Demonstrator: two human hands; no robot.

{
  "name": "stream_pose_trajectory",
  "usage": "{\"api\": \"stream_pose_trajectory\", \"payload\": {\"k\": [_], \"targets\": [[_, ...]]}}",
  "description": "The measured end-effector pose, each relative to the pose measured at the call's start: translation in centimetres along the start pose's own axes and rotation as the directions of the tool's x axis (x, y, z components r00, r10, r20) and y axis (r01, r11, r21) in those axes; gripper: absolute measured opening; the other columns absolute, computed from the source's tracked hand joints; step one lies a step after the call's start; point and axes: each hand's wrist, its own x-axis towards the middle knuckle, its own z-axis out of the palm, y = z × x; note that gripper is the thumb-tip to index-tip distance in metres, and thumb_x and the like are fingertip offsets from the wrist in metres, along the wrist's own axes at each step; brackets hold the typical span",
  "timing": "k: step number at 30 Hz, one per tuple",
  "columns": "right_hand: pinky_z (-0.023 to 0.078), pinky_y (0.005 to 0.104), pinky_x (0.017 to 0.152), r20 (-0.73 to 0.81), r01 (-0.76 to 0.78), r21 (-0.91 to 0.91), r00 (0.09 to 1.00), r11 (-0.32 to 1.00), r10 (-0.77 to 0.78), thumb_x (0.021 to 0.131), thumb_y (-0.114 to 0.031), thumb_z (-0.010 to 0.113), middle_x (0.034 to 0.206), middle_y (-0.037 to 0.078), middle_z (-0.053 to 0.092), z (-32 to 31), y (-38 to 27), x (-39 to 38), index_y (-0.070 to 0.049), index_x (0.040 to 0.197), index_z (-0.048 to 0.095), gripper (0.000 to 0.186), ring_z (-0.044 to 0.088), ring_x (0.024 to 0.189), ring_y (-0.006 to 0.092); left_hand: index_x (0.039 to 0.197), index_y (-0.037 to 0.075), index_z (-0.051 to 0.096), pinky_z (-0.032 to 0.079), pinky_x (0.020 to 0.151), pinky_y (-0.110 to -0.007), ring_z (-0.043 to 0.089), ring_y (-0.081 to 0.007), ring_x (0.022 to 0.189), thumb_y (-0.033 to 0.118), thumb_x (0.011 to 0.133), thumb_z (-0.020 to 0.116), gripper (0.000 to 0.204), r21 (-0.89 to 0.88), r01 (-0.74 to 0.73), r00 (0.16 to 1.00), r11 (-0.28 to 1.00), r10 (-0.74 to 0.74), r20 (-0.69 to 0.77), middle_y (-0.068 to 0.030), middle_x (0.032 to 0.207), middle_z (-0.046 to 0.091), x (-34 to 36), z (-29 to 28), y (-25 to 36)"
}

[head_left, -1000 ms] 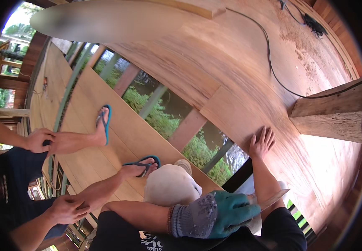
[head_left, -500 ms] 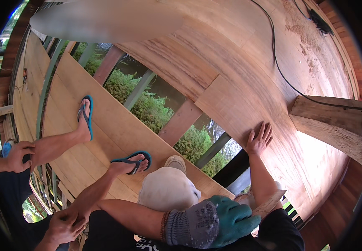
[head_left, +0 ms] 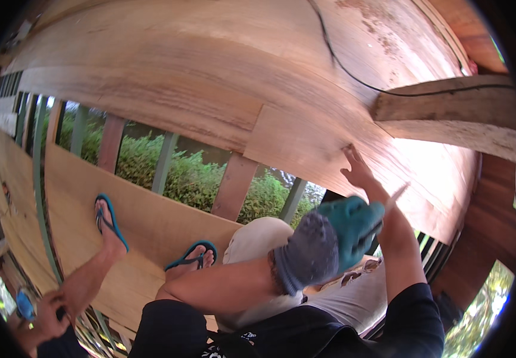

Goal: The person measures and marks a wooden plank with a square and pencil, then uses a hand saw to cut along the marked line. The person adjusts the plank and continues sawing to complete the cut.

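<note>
My left hand [head_left: 352,230], in a teal and grey work glove, is closed on a thin, pale blade-like tool [head_left: 398,194], which points up and right across my right forearm. My bare right hand [head_left: 356,167] is open, fingers spread, at a lighter rectangular board [head_left: 287,140] along the edge of the wooden decking [head_left: 192,77]; I cannot tell whether its fingertips still touch it. My pale trousered knee [head_left: 252,235] is bent below.
A co-worker sits at my left, a hand [head_left: 49,313] by their shin, feet in blue flip-flops [head_left: 106,221] on planks. Greenery and water show between painted joists [head_left: 234,191]. A black cable [head_left: 407,92] crosses the decking to a thick timber beam [head_left: 448,101] at the right.
My right hand has lifted from lying flat, fingers angled up. My gloved left hand and tool have risen toward it. The view has turned, moving the co-worker lower in the frame.
</note>
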Motion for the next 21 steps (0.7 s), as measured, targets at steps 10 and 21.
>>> {"api": "stream_pose_trajectory", "payload": {"k": [10,21], "targets": [[0.042,0.0427,0.11,0.282,0.215,-0.394,0.954,0.894,-0.105,0.096,-0.035,0.058,0.143,0.019,0.055,-19.1,-5.7,-1.1,-0.009,0.145,0.051,0.056,0.053,0.131,0.0356,0.11,0.005,0.065,0.05,0.058,-0.032,0.062,-0.0157,0.066,0.01,0.096,0.067,0.016,-0.267,-0.035,0.883,0.963,-0.095,-0.459,-0.0075,0.081,0.065,5.3,1.4,-5.3],[0.052,0.0465,0.09,0.654,0.881,-0.299,0.468,0.366,-0.594,0.094,-0.021,0.057,0.11,0.016,0.065,-12.5,-20.9,7.7,-0.013,0.136,0.05,0.044,0.065,0.105,0.0343,0.103,0.007,0.068,0.055,0.056,-0.029,0.066,-0.0147,0.064,0.017,0.093,0.071,0.015,-0.747,0.019,0.45,0.664,-0.673,-0.587,-0.0061,0.08,0.068,10.5,-15.3,-13.3]]}}
